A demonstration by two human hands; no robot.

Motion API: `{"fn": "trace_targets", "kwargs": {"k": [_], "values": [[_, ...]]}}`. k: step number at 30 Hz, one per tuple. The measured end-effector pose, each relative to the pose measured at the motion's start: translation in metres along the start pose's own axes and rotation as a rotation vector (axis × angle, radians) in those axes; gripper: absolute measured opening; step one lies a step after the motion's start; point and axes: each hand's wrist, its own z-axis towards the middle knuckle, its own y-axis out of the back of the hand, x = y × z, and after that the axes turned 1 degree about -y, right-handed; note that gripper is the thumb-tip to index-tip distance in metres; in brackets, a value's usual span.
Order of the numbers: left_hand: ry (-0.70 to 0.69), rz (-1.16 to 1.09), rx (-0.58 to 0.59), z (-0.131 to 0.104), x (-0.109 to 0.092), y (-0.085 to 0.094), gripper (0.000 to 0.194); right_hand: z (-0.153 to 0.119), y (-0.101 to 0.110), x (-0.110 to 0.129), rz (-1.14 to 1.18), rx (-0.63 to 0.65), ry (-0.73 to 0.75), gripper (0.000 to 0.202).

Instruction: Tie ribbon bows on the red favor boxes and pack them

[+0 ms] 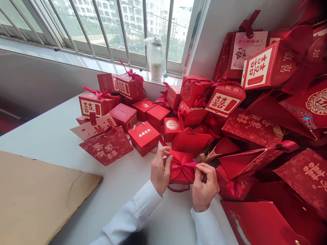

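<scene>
In the head view a small red gift box (182,175) with petal-like folded flaps sits on the white table before me. A bright pink-red ribbon (184,164) crosses its top, with a knot at the middle. My left hand (161,170) is at the box's left side, thumb and fingers closed on the ribbon's left end. On the other side my right hand (205,185) pinches the ribbon's right end between thumb and fingers. A dark red cord (178,189) lies at the near side of the box.
Red gift boxes (144,136) cluster behind, and more red boxes and bags (255,129) pile up on the right. A cardboard sheet (46,197) covers the table's left front. On the sill by the barred window stands a plastic-wrapped cup (155,59).
</scene>
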Motion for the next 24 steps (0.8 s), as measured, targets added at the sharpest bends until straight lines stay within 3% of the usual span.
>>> {"fn": "trace_targets", "kwargs": {"k": [6,16,21,24], "values": [[0.029,-0.071,-0.003,0.000,0.002,0.000,0.012,-0.003,-0.005,-0.006,0.169,-0.004,-0.159,0.005],[0.073,-0.102,0.006,0.001,0.001,0.000,0.014,-0.002,-0.007,-0.010,0.169,0.025,-0.299,0.013],[0.040,0.043,0.085,0.004,-0.004,0.010,0.016,0.008,0.000,-0.007,0.224,0.156,-0.415,0.020],[-0.135,0.198,0.019,0.005,-0.009,0.016,0.019,0.018,0.011,-0.009,0.359,0.322,-0.438,0.022]]}}
